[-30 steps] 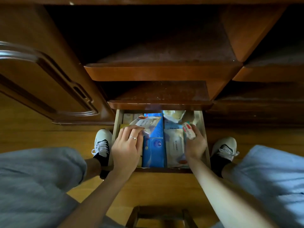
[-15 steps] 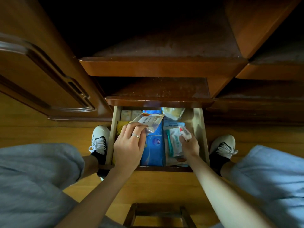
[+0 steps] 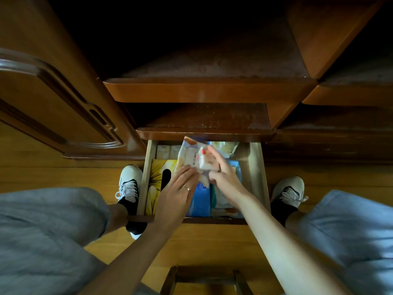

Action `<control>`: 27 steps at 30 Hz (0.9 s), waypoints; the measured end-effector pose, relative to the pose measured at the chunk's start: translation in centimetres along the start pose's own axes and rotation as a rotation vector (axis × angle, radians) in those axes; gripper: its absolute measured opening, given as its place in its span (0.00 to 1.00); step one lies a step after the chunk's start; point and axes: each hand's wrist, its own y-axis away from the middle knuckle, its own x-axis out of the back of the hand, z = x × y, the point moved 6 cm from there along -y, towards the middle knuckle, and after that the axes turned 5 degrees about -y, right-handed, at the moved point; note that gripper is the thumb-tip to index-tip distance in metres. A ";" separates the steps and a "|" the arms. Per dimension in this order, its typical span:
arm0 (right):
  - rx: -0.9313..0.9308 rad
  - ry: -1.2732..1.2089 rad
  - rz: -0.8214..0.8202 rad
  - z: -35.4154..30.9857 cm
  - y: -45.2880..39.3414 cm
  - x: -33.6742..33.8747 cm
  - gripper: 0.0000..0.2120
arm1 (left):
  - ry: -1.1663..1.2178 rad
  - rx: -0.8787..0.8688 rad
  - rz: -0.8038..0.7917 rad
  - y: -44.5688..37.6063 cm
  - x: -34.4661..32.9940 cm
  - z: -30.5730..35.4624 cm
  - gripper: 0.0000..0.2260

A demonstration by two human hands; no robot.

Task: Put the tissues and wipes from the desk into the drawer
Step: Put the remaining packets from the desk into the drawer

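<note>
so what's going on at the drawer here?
A person is crouched over an open wooden drawer, both hands above it. The left hand and right hand meet on a pale soft pack, held above the contents. Already inside: a yellow tissue box, a blue pack and other packets.

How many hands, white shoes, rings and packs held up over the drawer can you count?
Hands: 2
White shoes: 2
Rings: 1
Held packs: 2
Total: 7
</note>
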 end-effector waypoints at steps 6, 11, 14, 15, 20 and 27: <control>-0.024 -0.451 0.154 0.1 1.0 0.9 0.18 | 0.030 -0.172 -0.006 0.5 0.0 1.9 0.14; -0.092 -0.526 0.170 0.9 1.4 1.4 0.20 | 0.375 0.526 0.143 -0.3 0.5 -1.6 0.22; -0.161 -0.496 0.091 2.0 1.7 1.0 0.23 | 0.784 1.200 -0.048 1.2 -1.6 -4.9 0.23; -0.161 -0.426 0.102 2.4 1.7 1.2 0.24 | 0.735 1.249 -0.130 1.6 -1.9 -5.4 0.18; -0.111 -0.232 0.479 2.9 2.1 6.5 0.21 | 0.557 1.114 -0.046 1.1 -1.1 -6.3 0.05; -0.330 0.332 0.553 4.8 2.6 11.0 0.14 | 0.541 1.213 -0.016 1.5 -2.1 -6.6 0.09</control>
